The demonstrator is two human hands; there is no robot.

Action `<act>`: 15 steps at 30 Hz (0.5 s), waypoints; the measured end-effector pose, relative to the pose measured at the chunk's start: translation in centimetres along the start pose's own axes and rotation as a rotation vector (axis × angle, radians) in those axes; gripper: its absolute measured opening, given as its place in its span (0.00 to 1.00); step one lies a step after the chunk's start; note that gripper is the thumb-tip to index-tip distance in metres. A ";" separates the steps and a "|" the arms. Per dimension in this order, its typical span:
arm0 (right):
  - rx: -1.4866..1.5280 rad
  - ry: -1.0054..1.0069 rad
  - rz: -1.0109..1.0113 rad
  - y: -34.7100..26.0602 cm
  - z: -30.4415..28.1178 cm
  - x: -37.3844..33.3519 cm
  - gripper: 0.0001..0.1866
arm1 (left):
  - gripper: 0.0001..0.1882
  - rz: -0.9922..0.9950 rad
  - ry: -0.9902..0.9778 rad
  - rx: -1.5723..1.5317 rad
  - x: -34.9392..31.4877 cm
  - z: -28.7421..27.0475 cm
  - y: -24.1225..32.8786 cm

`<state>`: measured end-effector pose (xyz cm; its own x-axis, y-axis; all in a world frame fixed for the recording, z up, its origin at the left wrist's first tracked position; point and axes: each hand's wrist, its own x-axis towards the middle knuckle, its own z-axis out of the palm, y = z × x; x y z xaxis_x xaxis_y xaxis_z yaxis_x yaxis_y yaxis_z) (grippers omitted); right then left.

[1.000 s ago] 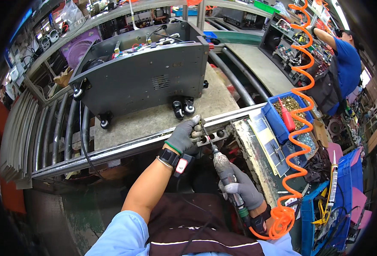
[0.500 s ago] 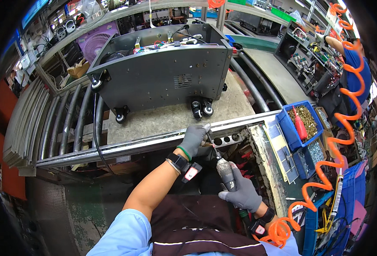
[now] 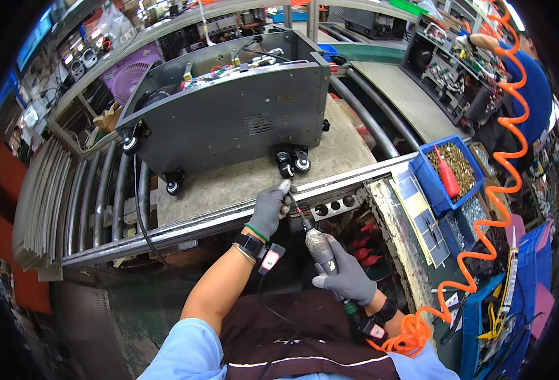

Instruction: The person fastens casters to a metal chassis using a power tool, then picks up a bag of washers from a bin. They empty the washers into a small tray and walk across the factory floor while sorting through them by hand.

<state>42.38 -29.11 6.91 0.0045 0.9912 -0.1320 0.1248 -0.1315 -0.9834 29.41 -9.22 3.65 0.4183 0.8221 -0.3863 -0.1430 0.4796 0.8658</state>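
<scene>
In my right hand (image 3: 350, 278), gloved in grey, is a pneumatic screwdriver (image 3: 320, 249) with a worn grip, its long bit pointing up and left. My left hand (image 3: 270, 210), in a grey glove too, is closed at the tip of that bit, by the bench's metal edge. Whatever its fingers pinch is too small to make out. Just beyond stands a dark grey metal cabinet (image 3: 222, 121), its open side up, with wiring inside. Black casters (image 3: 173, 182) are fixed on its near face, a pair of them (image 3: 292, 162) close to my left fingers.
A blue bin (image 3: 426, 179) of brass-coloured screws holds a red bottle. An orange coiled air hose (image 3: 466, 253) hangs along the right side. Steel rollers (image 3: 102, 190) and stacked grey sheets (image 3: 38, 209) lie left. At the far right a co-worker (image 3: 529, 95) handles another cabinet.
Both hands and the screwdriver have shifted slightly left in view, staying together at the bit's tip. The cabinet also sits a little further left in the picture, as the view has moved.
</scene>
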 end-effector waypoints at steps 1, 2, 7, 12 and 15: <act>-0.092 -0.015 0.065 -0.2 -0.2 0.1 0.47 | 0.14 0.022 0.009 -0.026 0.1 0.0 0.1; 0.087 -0.056 0.093 -0.5 -0.4 0.5 0.48 | 0.15 0.021 -0.014 -0.034 0.6 -0.3 -0.2; 0.567 -0.132 0.137 -0.3 -1.2 0.4 0.43 | 0.20 -0.045 -0.188 -0.149 1.8 -0.3 0.0; 0.542 -0.019 0.067 0.2 -1.6 -0.2 0.43 | 0.12 0.124 0.137 -0.056 6.2 -3.3 1.7; 0.567 0.027 0.046 -0.2 -1.9 -1.0 0.43 | 0.11 0.184 0.284 0.210 8.3 -4.6 3.7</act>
<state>44.25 -30.02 7.47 0.0237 0.9833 -0.1802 -0.4287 -0.1529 -0.8904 28.27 0.80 2.13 0.1342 0.9547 -0.2657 0.0062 0.2674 0.9636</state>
